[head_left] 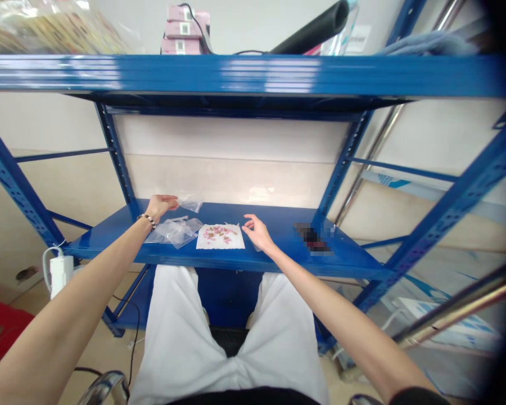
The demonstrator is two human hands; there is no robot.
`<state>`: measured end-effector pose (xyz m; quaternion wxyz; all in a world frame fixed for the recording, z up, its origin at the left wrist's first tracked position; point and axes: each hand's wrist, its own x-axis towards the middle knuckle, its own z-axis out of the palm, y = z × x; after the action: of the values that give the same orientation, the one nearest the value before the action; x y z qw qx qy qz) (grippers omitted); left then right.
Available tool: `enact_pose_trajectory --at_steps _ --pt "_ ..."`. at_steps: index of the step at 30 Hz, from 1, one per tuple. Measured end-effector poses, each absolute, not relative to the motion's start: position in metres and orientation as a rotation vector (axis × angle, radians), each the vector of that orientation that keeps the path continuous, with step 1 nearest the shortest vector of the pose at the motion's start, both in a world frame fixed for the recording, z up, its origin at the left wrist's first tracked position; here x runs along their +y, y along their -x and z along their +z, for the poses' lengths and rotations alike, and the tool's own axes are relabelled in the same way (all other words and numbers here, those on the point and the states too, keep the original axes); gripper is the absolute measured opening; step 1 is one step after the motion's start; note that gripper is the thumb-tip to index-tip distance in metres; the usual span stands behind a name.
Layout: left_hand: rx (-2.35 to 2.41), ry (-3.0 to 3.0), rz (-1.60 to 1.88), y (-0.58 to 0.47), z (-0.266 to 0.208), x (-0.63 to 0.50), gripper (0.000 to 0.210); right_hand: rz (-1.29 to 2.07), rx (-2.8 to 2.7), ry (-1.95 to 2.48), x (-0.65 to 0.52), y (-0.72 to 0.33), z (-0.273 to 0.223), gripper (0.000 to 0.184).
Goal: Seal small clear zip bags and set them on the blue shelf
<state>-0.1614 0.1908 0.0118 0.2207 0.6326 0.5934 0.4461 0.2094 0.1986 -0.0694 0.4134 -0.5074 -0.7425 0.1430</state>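
My left hand (162, 207), with a beaded bracelet at the wrist, pinches the edge of a small clear plastic bag (191, 203) above the blue shelf. Below it lies a loose pile of clear plastic bags (174, 232). A white sheet (203, 243) rests flat on the shelf, strewn with small pink and brownish pieces (220, 233) too small to name. My right hand (256, 232) hovers by the sheet's right edge with fingers apart, and nothing shows in it.
The blue shelf (274, 216) has uprights at both sides and an upper shelf beam (172, 73) overhead. To the right lies a blurred-out dark object (312, 238). A white power strip (62, 273) hangs at the left. Pink boxes (184, 31) and a black tube (312, 28) sit above.
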Motion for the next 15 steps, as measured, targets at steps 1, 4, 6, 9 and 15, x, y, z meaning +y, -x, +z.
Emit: enact_pose_trajectory --at_steps 1,4,6,9,15 --pt "1.68 -1.694 1.248 0.168 0.005 0.183 0.039 0.327 -1.865 1.326 0.193 -0.221 -0.071 0.043" --pt "1.801 -1.568 1.243 0.182 -0.015 0.165 0.033 0.264 -1.868 1.43 0.175 -0.253 -0.073 0.029" --pt "1.887 -1.515 1.209 0.189 -0.025 0.158 0.034 0.268 -1.878 1.462 0.166 -0.267 -0.074 0.02" --pt "2.051 -1.481 1.176 0.196 -0.033 0.156 0.045 0.234 -1.901 1.522 0.159 -0.277 -0.077 0.024" --pt "2.14 -2.092 0.973 0.182 -0.041 0.148 0.049 0.135 -1.92 1.721 0.166 -0.27 -0.076 0.012"
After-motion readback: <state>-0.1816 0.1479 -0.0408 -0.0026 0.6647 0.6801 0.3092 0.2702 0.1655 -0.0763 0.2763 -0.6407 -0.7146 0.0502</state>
